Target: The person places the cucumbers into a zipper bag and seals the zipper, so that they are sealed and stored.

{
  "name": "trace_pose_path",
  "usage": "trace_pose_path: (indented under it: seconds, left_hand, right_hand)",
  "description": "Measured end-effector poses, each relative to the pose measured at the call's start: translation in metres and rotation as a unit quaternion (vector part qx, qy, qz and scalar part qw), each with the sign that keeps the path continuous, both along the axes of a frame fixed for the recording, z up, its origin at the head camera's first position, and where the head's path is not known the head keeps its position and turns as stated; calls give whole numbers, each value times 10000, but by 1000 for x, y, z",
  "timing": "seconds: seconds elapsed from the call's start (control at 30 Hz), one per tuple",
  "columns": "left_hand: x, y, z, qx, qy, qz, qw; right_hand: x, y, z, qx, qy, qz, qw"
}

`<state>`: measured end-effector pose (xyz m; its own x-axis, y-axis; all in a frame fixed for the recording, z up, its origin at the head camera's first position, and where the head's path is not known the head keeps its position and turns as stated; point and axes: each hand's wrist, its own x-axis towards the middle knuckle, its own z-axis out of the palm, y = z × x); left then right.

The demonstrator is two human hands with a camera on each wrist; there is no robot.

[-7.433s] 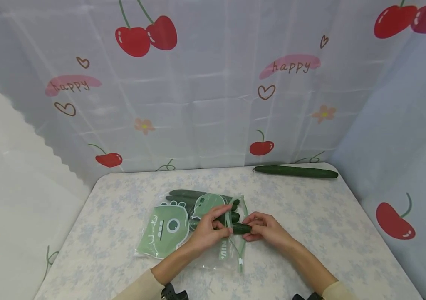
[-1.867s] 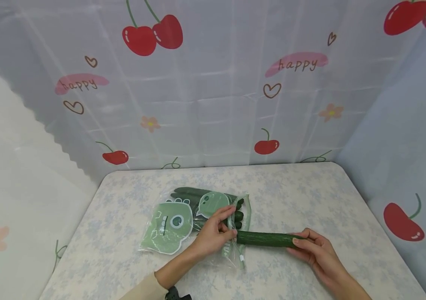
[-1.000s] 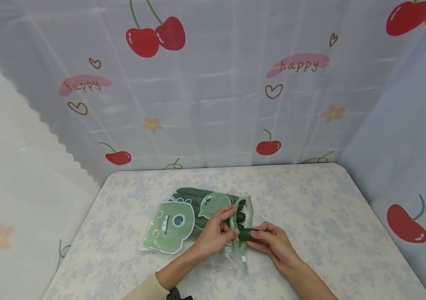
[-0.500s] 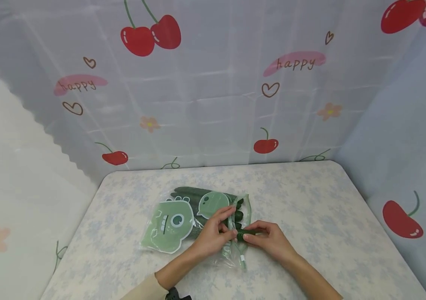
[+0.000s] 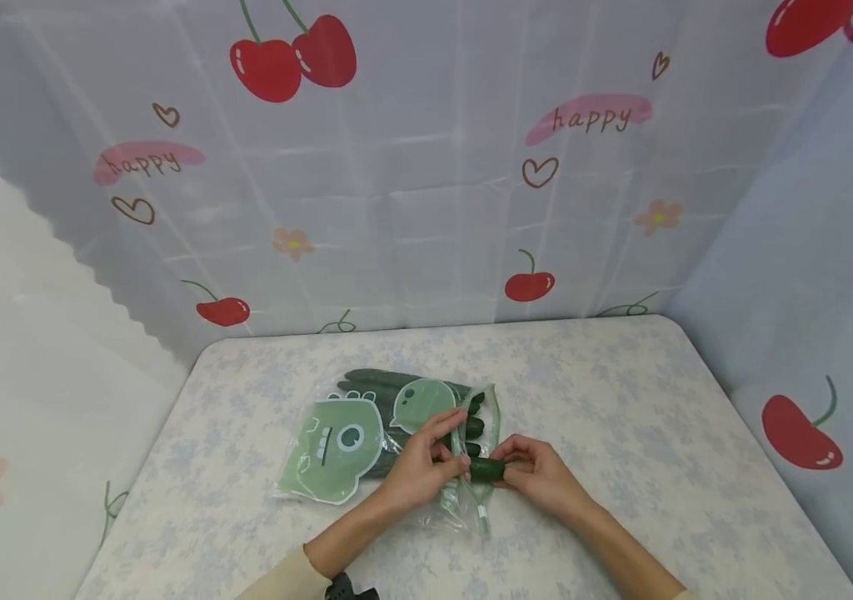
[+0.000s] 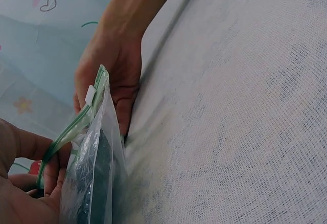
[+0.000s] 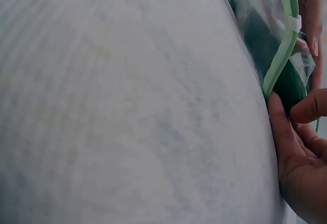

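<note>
A clear zip bag (image 5: 329,454) with green cartoon prints lies on its side, mouth facing right, with several cucumbers inside. My left hand (image 5: 419,468) pinches the upper edge of the mouth between thumb and fingers. In the left wrist view, those fingers (image 6: 38,144) grip the green zip strip (image 6: 69,137). My right hand (image 5: 546,477) holds the end of the nearest cucumber (image 5: 486,470), whose short end sticks out of the mouth. The right wrist view has thumb and fingers around that end, beside the green strip and white slider (image 7: 295,23).
A pale floral cloth covers the table (image 5: 606,392). Behind it and at both sides hang curtains (image 5: 411,208) with cherry prints. A dark wrist device (image 5: 347,588) sits below the left sleeve.
The cucumber from the back right of the table went to the bag mouth in my right hand, then slid left almost fully inside. My left hand stays at the mouth.
</note>
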<state>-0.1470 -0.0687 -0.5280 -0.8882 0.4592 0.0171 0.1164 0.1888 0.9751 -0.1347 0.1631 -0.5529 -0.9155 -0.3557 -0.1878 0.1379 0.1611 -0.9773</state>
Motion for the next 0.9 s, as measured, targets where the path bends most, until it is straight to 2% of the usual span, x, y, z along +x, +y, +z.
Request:
trace_pose_path:
  seconds: [0.27,0.4,0.5,0.6,0.7,0.8,0.9]
  left_hand:
    - [1,-1,1,110,-77,7,9999]
    - [2,-3,2,66,6,65,10000]
    - [2,-3,3,67,83,89,9999]
    - [1,-2,3,70,73,38,9999]
    - [1,-1,3,52,-4,-16,10000]
    - [1,-1,2,75,-26,31,10000]
    - [1,-1,2,64,15,60,10000]
  right_hand:
    - [-5,-9,1,591,43,-402,9974]
    - [-9,-15,2,1232,279,-527,9906]
    - [-13,-19,2,1462,427,-526,9869]
    - [-13,-16,2,1207,299,-382,9915]
    - [-9,-9,3,669,100,-40,9977]
    - [-8,-3,4,205,-21,320,9993]
    - [-10,-3,4,114,35,451,9989]
